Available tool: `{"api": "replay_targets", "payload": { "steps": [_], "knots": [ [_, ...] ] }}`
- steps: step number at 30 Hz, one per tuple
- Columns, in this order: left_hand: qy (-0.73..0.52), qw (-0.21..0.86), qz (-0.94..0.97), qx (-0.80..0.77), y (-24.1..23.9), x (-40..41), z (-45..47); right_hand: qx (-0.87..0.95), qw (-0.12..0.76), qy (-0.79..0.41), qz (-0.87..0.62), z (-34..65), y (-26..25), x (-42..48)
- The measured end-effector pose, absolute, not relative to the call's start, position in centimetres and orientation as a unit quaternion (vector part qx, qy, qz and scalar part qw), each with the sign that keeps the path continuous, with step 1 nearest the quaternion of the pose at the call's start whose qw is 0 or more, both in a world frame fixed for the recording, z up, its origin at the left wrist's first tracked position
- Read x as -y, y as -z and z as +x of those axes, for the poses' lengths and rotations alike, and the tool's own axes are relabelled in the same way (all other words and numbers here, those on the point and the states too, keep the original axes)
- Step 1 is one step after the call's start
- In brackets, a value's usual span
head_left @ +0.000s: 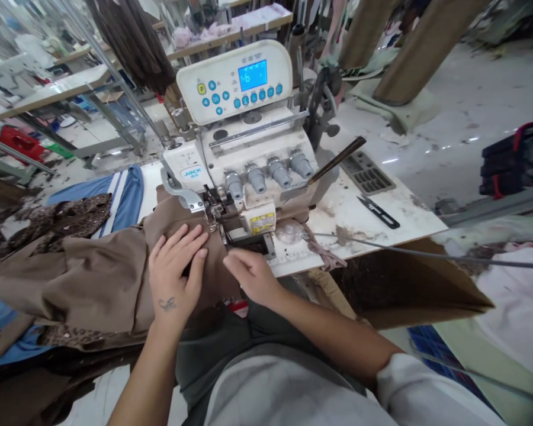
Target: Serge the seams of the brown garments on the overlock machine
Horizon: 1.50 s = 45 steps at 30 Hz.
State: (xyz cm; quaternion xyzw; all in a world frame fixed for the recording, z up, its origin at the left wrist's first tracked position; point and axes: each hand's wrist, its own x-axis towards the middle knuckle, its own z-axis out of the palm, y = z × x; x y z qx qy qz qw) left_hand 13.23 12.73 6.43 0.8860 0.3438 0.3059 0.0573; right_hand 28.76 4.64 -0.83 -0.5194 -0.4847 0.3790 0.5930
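Brown fabric (102, 278) lies across the left of the table, its right part running up to the needle area (213, 216) of a white overlock sewing machine (266, 136). Flat on this fabric, just in front of the presser foot, rests my left hand (175, 275) with its fingers stretched out. My right hand (255, 278) is closed at the fabric's right edge, thumb and forefinger pinching it. Its other fingers curl underneath, partly hidden. The machine's lit control panel (235, 83) stands above several grey tension knobs (256, 177).
Thread snips (379, 212) and a grey compartment tray (368, 171) lie on the table's right. Tweezers (337, 158) lean on the machine. Blue striped cloth (128, 192) and leopard-print cloth (71, 222) are at left. A cardboard box (408, 290) sits below the right edge.
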Motion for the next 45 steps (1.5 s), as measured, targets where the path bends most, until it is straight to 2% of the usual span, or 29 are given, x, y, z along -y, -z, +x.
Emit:
{"api": "replay_targets", "payload": {
  "steps": [4, 14, 18, 23, 27, 30, 37, 41, 45],
  "knots": [
    [-0.28, 0.065, 0.892, -0.348, -6.8, -13.4, 13.3, 0.53, 0.541, -0.366, -0.541, 28.3, 1.6, -2.9],
    [-0.205, 0.103, 0.894, -0.385, -8.6, -19.7, 14.4, 0.477, 0.564, -0.419, -0.528, 28.3, 0.2, -3.8],
    [-0.252, 0.123, 0.88, -0.384, -8.9, -22.0, 15.2, 0.483, 0.589, -0.391, -0.517, 29.0, -1.0, -4.5],
    [-0.397, 0.041, 0.836, -0.377, -9.1, -17.5, 14.0, 0.46, 0.603, -0.432, -0.488, 28.9, -1.2, -4.0],
    [-0.344, 0.078, 0.874, -0.335, -8.0, -12.4, 13.1, 0.426, 0.617, -0.468, -0.467, 28.3, -0.5, -3.6],
    [-0.313, 0.071, 0.874, -0.364, -6.9, -12.2, 13.3, 0.376, 0.636, -0.503, -0.449, 28.0, -0.4, -4.2],
    [-0.278, 0.145, 0.865, -0.391, -6.7, -18.0, 14.5, 0.325, 0.632, -0.54, -0.451, 28.1, -0.9, -5.9],
    [-0.278, 0.227, 0.862, -0.358, -6.3, -21.5, 14.6, 0.364, 0.588, -0.555, -0.462, 28.5, 0.7, -5.5],
    [-0.268, 0.291, 0.805, -0.441, -6.6, -23.5, 13.6, 0.441, 0.545, -0.537, -0.469, 28.9, 2.0, -5.0]
  ]
}}
